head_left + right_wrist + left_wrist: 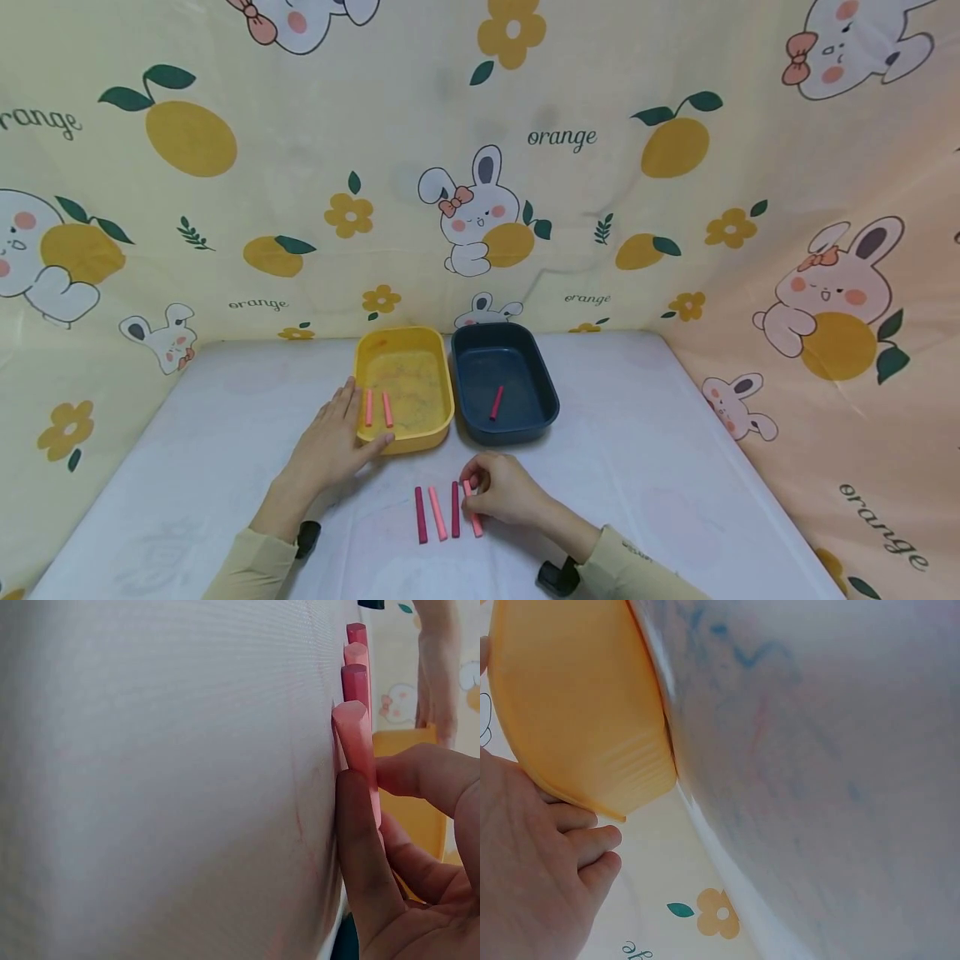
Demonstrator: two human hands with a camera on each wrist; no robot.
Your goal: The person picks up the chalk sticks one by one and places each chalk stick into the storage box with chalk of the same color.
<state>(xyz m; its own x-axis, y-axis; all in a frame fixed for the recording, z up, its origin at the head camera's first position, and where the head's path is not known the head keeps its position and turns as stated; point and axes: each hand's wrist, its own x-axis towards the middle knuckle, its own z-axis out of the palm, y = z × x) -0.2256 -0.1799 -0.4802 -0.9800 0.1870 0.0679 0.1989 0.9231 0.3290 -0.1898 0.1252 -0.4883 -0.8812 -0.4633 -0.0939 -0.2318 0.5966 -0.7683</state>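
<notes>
My left hand (324, 448) rests against the left side and near corner of a yellow tray (405, 446), its fingers extended along the rim. Two light pink crayons (387, 409) lie inside that tray. With thumb and fingers, my right hand (513, 492) pinches a light pink six-sided crayon (354, 731), the rightmost of a row on the table. To its left are a dark magenta crayon (455, 510), another light pink crayon (438, 513) and a second dark magenta crayon (421, 515). One dark pink crayon (497, 402) lies in the navy tray (517, 432).
Both trays stand side by side at the back of the white-covered table (637, 467). Blue and red marks streak the cover in the left wrist view. Behind hangs a printed curtain (420, 100) with rabbits and oranges.
</notes>
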